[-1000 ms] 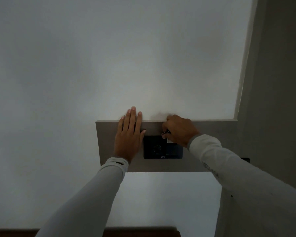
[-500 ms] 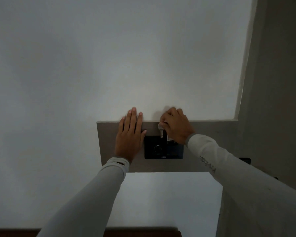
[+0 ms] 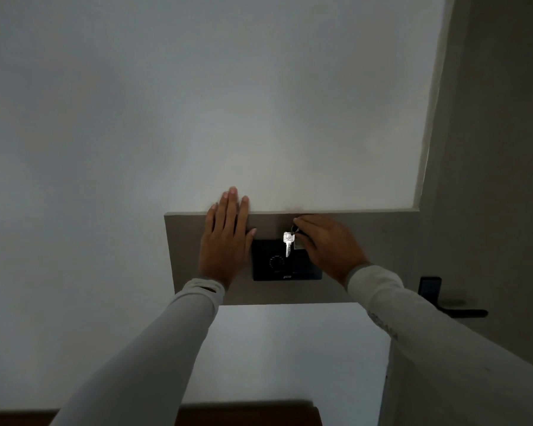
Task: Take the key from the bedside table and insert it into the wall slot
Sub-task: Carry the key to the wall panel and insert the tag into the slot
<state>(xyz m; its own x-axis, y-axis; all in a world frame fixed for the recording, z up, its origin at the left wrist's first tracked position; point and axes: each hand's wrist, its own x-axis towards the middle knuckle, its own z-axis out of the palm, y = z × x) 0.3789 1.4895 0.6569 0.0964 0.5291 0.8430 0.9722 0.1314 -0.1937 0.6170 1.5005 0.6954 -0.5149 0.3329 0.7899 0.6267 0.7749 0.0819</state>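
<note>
A small silver key (image 3: 287, 243) hangs blade down on a ring in front of the black wall slot unit (image 3: 282, 265), which is set in a grey wall panel (image 3: 382, 256). My right hand (image 3: 326, 245) pinches the ring and a pale tag beside the key, just over the unit's upper right part. My left hand (image 3: 226, 241) lies flat on the panel to the left of the unit, fingers stretched up over the panel's top edge. Whether the tag sits in the slot is hidden by my right hand.
A white wall (image 3: 197, 103) fills most of the view. A door with a dark handle (image 3: 462, 312) and a black lock plate (image 3: 430, 289) stands at the right. A brown wooden edge (image 3: 243, 413) runs along the bottom.
My right hand dropped slightly and shifted right over the unit. The key now hangs free and bright in front of the unit. The left hand stayed flat on the panel.
</note>
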